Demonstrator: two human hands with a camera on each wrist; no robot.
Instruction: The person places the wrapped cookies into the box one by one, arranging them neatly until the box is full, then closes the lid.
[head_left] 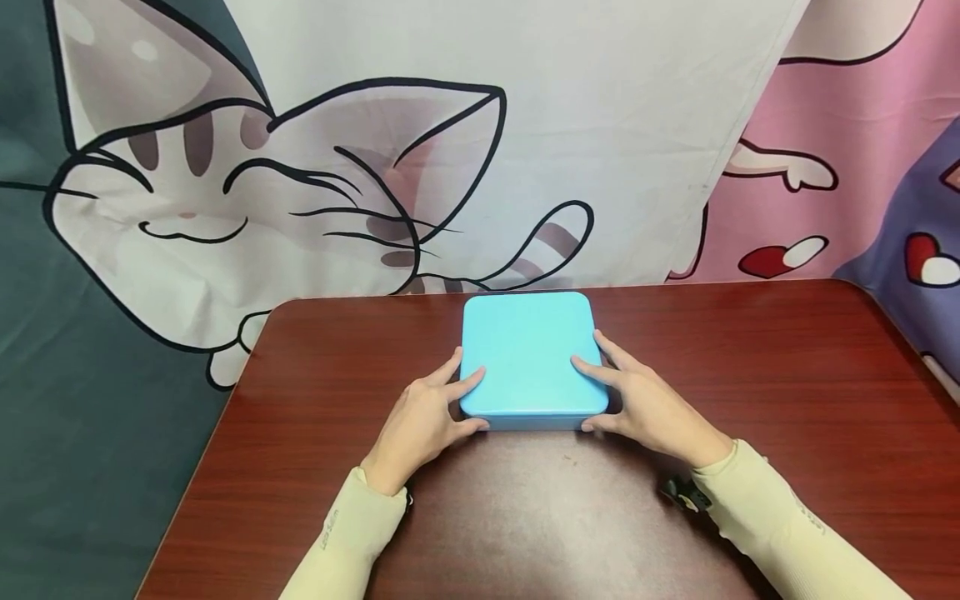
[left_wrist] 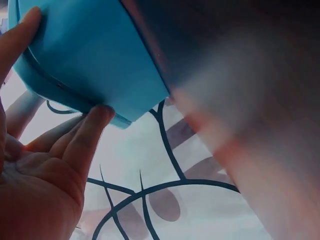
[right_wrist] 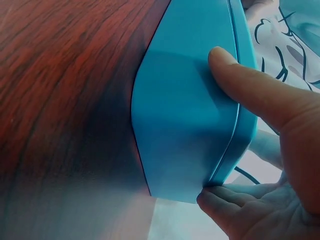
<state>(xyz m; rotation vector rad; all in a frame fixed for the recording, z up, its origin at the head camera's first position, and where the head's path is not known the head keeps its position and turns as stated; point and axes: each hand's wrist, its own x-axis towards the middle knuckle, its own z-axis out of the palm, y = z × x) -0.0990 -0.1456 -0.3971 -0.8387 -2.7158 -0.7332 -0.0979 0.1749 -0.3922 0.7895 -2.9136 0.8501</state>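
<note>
A light-blue lidded box (head_left: 528, 354) with rounded corners sits flat near the table's far edge, its lid on. My left hand (head_left: 420, 421) grips its near left corner: the thumb lies on the front face, one finger on the lid, another along the left side. My right hand (head_left: 648, 400) holds the opposite near corner in much the same way. In the right wrist view, the right thumb (right_wrist: 235, 72) presses the box's front wall just below the lid seam. The left wrist view shows the box (left_wrist: 95, 55) with fingertips at its lid edge.
The box stands on a reddish-brown wooden table (head_left: 315, 500) with rounded far corners. Behind it hangs a curtain (head_left: 600, 108) printed with a cartoon cat, close to the table's far edge. A dark wrist device (head_left: 686, 493) shows under the right sleeve.
</note>
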